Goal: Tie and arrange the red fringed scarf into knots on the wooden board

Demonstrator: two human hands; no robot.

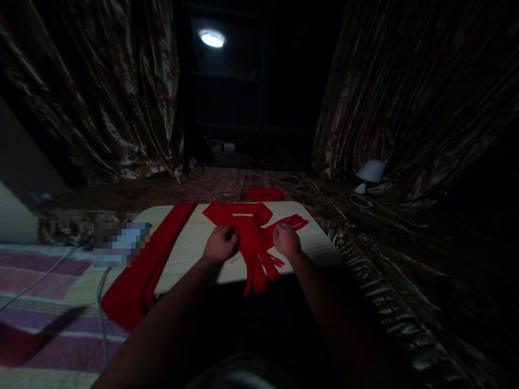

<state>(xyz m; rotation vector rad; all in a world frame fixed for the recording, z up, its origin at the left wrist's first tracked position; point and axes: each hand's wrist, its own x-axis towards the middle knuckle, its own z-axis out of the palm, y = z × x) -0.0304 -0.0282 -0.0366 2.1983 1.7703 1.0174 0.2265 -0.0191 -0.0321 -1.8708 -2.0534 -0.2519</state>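
Observation:
A red fringed scarf (252,233) lies on the light wooden tabletop (190,254). Its upper part forms a loop with a narrow gap, and one fringed end hangs over the near edge while another points to the right. My left hand (222,243) is closed at the scarf's left side, fingers curled against the cloth. On the right-hand tail rests my right hand (286,239), also closed, with the fabric at its fingers. The exact pinch of both hands is partly hidden in the dim light.
A long folded red cloth (146,270) crosses the table's left side and drapes over its near edge. Beside it lies a blurred-out object (121,244) with a cable. Another folded red piece (264,194) sits beyond the far edge. A small white lamp (371,172) stands right.

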